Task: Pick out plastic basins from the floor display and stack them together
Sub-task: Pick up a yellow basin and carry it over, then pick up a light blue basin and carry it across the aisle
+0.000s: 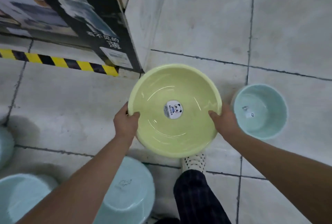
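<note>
The left hand (pixel 126 123) grips the left rim of a yellow basin (pixel 161 87), with the thumb inside and the other fingers under the edge. The right hand (pixel 225 122) grips the right rim the same way. The two hands are apart, one on each side, and they hold the basin up above the tiled floor (pixel 197 17). A round panda sticker (pixel 173 109) sits in the middle of the basin. Just to the right, a small blue basin (pixel 260 111) stands open on the floor. Under the left arm lies a blue basin (pixel 129 191) with its bottom showing. Another blue basin (pixel 21 195) sits at the lower left. A spotted sock (pixel 195 162) peeks out below the yellow basin. A dark box (pixel 86 26) stands at the upper left, beside a yellow and black stripe (pixel 59 61)
</note>
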